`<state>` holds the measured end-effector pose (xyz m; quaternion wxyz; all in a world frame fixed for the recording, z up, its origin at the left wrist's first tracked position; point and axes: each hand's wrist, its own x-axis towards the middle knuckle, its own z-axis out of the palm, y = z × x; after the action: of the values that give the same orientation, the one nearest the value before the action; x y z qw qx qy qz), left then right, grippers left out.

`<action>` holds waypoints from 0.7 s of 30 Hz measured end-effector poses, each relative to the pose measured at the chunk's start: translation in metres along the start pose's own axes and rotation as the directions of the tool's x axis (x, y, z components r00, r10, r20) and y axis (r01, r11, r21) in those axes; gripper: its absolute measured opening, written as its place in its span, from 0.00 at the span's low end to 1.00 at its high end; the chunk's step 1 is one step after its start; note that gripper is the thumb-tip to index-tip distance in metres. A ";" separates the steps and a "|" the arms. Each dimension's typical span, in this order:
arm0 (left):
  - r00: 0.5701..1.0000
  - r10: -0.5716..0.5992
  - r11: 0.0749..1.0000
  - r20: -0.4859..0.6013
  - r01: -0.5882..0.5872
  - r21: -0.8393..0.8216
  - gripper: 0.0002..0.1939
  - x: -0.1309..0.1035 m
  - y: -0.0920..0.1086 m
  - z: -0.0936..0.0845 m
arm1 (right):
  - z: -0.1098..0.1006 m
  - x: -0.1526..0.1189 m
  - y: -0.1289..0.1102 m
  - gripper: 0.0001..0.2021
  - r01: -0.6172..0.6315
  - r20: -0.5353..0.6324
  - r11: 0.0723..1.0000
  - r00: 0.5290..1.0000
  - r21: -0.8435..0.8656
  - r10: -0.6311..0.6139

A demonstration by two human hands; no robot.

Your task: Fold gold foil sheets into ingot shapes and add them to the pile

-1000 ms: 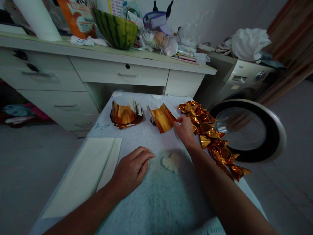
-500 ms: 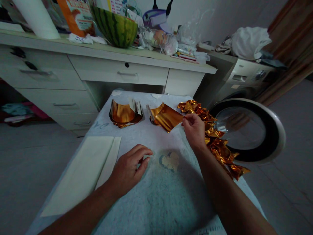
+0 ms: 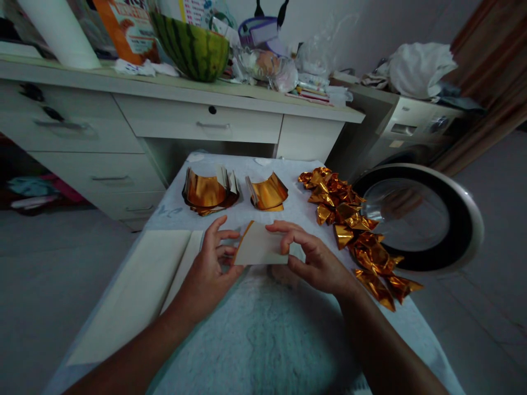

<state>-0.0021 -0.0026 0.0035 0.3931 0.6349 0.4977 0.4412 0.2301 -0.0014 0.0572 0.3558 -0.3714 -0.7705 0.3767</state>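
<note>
A small sheet of gold foil paper (image 3: 262, 246) is held up above the table, its pale back towards me and a thin gold edge showing at the left. My right hand (image 3: 315, 258) pinches its right side between thumb and fingers. At its lower left corner, my left hand (image 3: 216, 260) has the sheet between thumb and fingers, the other fingers spread. Beyond the hands lie two curled stacks of gold foil sheets, a larger left stack (image 3: 206, 190) and a smaller right stack (image 3: 268, 192). Folded gold foil pieces (image 3: 346, 211) lie heaped along the table's right side.
A folded pale sheet (image 3: 132, 285) lies on the left of the cloth-covered table (image 3: 255, 340). A washing machine's open round door (image 3: 465, 219) stands close to the right edge. Behind is a drawer counter (image 3: 247, 101) with a cut watermelon (image 3: 191, 49) and bags.
My right hand has drawn a gold foil sheet off the smaller stack and brought it nearer, turned pale side towards me. My left hand has risen slightly to meet it.
</note>
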 end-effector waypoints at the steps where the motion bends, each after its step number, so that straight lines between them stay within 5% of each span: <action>1: 0.999 0.033 0.999 -0.014 -0.032 0.035 0.42 0.000 -0.001 -0.001 | 0.001 -0.001 -0.001 0.11 -0.020 0.032 1.000 0.999 0.010 0.020; 7: 0.929 0.357 0.825 0.099 -0.363 0.433 0.22 0.000 0.001 -0.011 | 0.003 -0.008 0.003 0.15 -0.040 0.066 0.999 0.997 0.030 0.038; 11: 0.842 0.492 0.710 0.222 -0.535 0.458 0.12 -0.002 0.007 -0.014 | 0.005 -0.014 0.009 0.25 0.054 0.104 0.988 0.994 -0.145 -0.039; 15: 0.809 0.496 0.728 0.316 -0.586 0.357 0.08 -0.006 0.009 -0.013 | 0.007 -0.019 0.011 0.33 0.099 0.184 0.956 0.982 -0.278 -0.048; 21: 0.846 0.336 0.838 0.413 -0.469 0.279 0.06 -0.009 0.013 -0.014 | 0.008 -0.021 0.005 0.15 -0.074 0.228 0.969 0.965 -0.235 0.129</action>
<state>-0.0124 -0.0135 0.0183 0.2447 0.8563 0.3468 0.2943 0.2345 -0.0198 0.0438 0.1954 -0.3998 -0.8255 0.3471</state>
